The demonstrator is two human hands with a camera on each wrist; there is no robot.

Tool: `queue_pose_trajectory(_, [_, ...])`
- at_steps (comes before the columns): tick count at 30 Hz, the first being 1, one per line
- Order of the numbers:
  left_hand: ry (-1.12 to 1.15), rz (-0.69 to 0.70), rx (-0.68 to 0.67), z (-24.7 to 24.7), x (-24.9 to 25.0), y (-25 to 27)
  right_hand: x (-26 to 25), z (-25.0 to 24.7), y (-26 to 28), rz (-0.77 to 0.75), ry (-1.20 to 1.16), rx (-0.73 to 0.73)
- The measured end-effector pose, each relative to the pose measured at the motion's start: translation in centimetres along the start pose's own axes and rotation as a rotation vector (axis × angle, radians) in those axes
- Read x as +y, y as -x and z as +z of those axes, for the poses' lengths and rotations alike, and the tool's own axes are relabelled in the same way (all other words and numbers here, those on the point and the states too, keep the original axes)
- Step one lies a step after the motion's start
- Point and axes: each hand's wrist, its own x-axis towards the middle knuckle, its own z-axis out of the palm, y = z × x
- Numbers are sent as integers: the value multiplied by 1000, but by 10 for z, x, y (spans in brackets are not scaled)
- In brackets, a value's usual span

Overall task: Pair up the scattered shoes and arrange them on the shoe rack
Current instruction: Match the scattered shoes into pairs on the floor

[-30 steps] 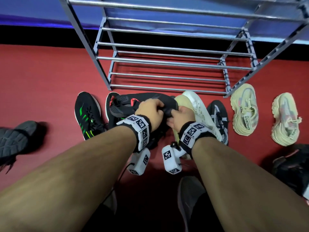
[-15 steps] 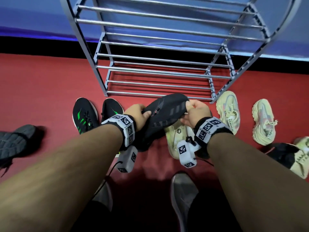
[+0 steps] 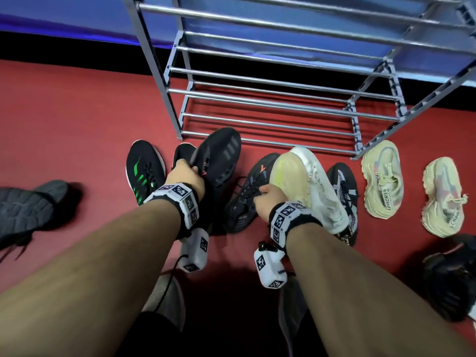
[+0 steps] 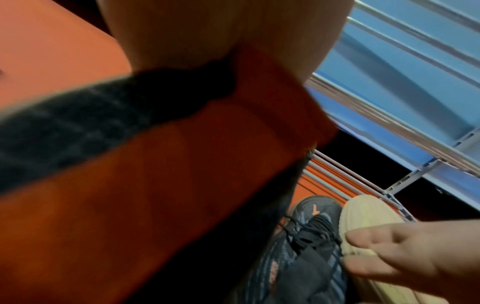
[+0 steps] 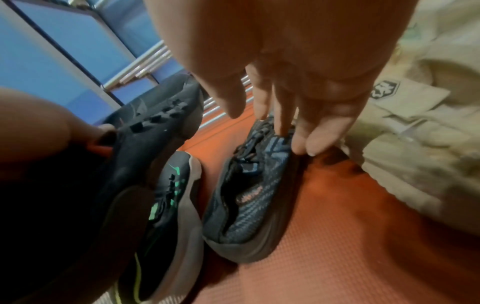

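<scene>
My left hand [image 3: 186, 173] grips a black shoe with grey stripes [image 3: 222, 155] by its orange-lined collar and holds it off the red floor, in front of the shoe rack [image 3: 283, 99]. Its twin, a dark knit shoe with an orange mark [image 3: 248, 199], lies on the floor to the right. My right hand [image 3: 265, 195] reaches down onto it. In the right wrist view the straight fingers [image 5: 283, 123] touch the laces of this dark knit shoe [image 5: 249, 197], with the thumb apart. The held black shoe [image 5: 155, 127] hangs at the left there.
A black-and-green pair [image 3: 144, 171] stands left of the held shoe. A cream shoe [image 3: 309, 186] lies tipped against the knit shoe, with a checkered black shoe [image 3: 345, 186] behind it. Two beige shoes [image 3: 381, 181] are at the right, a grey shoe [image 3: 25, 210] far left, a black one [image 3: 450, 274] lower right.
Both hands held the black striped shoe before. The right hand has let go and dropped onto the dark knit shoe on the floor. The left hand has carried the striped shoe leftward.
</scene>
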Motion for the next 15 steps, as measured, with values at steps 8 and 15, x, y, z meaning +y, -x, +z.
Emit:
queue_pose_trajectory(8, [9, 19, -54, 24, 11, 4, 9, -3, -8, -55, 112, 152])
queue_pose_trajectory(15, [32, 146, -57, 28, 43, 33, 11, -57, 4, -170, 97, 80])
